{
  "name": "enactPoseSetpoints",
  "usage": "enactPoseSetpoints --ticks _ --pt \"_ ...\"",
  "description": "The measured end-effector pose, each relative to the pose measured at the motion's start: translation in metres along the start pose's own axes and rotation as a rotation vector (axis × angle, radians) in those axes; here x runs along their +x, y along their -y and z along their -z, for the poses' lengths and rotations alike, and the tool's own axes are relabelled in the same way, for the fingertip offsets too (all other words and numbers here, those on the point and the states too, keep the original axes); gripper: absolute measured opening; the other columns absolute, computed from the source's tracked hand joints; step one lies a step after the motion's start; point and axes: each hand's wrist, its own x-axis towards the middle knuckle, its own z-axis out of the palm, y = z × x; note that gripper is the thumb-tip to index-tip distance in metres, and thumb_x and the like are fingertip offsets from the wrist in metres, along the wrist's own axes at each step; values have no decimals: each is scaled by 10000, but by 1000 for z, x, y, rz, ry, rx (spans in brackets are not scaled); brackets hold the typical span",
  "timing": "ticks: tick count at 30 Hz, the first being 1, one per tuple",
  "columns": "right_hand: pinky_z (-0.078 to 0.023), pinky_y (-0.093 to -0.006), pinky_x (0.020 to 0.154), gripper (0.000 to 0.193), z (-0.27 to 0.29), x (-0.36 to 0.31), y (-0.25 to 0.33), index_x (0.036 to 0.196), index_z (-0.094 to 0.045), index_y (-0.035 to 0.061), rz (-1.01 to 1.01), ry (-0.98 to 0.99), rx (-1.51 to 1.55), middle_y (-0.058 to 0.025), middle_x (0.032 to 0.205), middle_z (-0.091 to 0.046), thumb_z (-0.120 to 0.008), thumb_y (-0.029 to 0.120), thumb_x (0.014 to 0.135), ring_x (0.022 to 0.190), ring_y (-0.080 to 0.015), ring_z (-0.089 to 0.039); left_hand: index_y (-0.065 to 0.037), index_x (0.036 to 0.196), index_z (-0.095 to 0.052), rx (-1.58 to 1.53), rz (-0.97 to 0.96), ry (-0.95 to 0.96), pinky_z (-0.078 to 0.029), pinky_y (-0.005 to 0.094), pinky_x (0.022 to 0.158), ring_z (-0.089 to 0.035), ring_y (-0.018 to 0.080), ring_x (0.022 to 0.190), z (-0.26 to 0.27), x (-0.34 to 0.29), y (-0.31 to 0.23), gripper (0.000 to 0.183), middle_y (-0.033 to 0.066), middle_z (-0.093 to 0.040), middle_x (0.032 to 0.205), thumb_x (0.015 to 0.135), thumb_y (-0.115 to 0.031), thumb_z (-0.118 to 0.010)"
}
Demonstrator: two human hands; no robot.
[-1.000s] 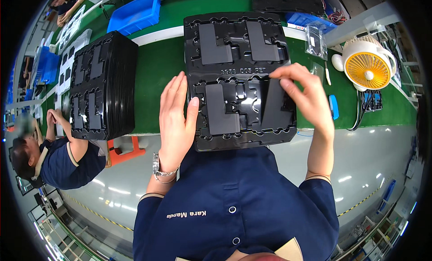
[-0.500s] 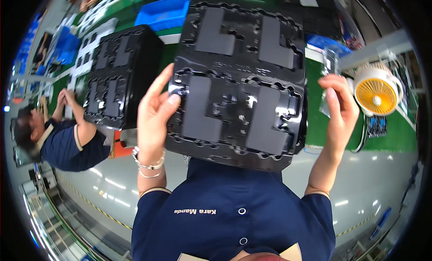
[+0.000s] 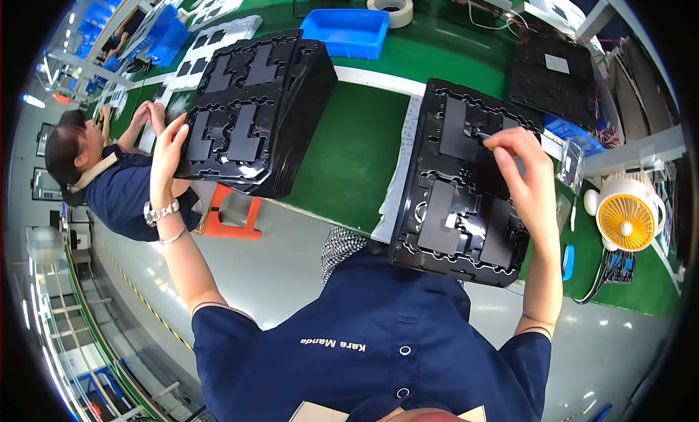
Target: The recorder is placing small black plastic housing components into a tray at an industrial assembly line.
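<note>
Across goes the left hand (image 3: 170,147), off the near tray's edge and over to the left-hand stack (image 3: 312,116), while the right hand (image 3: 523,160) has come in over the loaded tray!
That loaded black tray (image 3: 453,170) sits on the right at the front of the green bench (image 3: 357,149), dark flat pieces (image 3: 453,129) in its pockets; the right hand's thumb and forefinger close in above its upper-right pocket, though whether they pinch anything I can't tell. Left fingers meet the left edge of the stack's top tray (image 3: 237,101), their grip unclear; beyond, a blue bin (image 3: 349,48), and a yellow-and-white fan (image 3: 626,219) at far right.
</note>
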Motion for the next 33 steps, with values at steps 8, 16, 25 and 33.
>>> enactPoseSetpoints --ticks 8,16,25,33 --pt "-457 -407 846 244 -34 38 -35 1073 -634 -3 73 75 -475 -114 928 -578 -640 119 862 905 -297 -555 35 1209 -626 509 -115 -327 -336 349 1089 -381 316 1378 -45 4 -14 401 183 -294 1521 947 -266 -584" --pt "-460 -411 830 278 -46 42 -40 1079 -632 -11 126 5 -609 -120 957 -580 -662 138 846 934 -299 -565 -102 1277 -622 499 102 -307 -369 353 1055 -478 317 1305 -58 -10 -47 442 187 -549 1351 959 -393 -525" --pt "-412 -305 628 195 -39 65 -56 913 -548 17 -192 22 -33 -41 696 -548 -658 175 885 641 -146 -492 -43 1239 -637 347 -6 -252 -363 315 1044 -527 281 1244 -49 4 -36 392 275 -571 1268 955 -308 -584" --pt "-373 -212 606 170 -23 63 -17 1015 -613 19 -182 -48 240 27 672 -572 -656 129 892 634 -35 -452 -61 1252 -629 651 -81 -311 -352 342 1073 -449 298 1328 -49 -8 -47 374 224 -431 1441 954 -279 -571"
